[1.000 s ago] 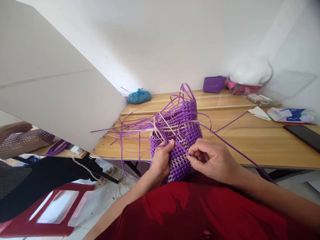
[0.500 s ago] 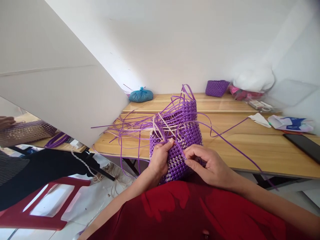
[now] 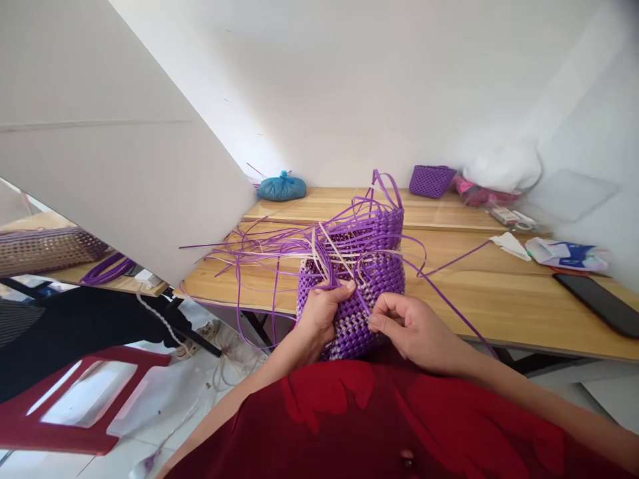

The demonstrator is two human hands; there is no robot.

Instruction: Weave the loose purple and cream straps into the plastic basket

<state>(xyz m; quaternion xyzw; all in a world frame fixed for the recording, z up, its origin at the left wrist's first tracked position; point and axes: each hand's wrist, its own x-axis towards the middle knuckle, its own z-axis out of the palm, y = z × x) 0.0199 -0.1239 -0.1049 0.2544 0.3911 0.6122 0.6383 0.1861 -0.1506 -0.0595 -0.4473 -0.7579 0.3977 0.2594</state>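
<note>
A purple and cream woven basket (image 3: 357,327) leans between my hands at the table's front edge, long loose strips fanning from its upper part. My left hand (image 3: 319,313) is closed on the basket's near side, its thumb pressing along the weave and the strips there. Between the thumb and bent fingers of my right hand (image 3: 407,329) is a purple plastic strip (image 3: 363,304), drawn taut from beside the left thumb. Many loose purple and cream strips (image 3: 259,249) spread leftwards over the table. The left fingertips are hidden behind the basket wall.
On the wooden table (image 3: 464,299) are a blue tied bag (image 3: 282,187), a small purple basket (image 3: 432,181), a white bundle (image 3: 504,166), scissors (image 3: 523,223) and a dark phone (image 3: 599,303). A partition (image 3: 150,166) stands left; past it are a person's dark-clothed leg and a red stool (image 3: 107,426).
The basket's upper end has shifted slightly right, and its far strip loops with it. My left thumb has slid a little right. Both hands keep their hold, while the camera view has moved slightly.
</note>
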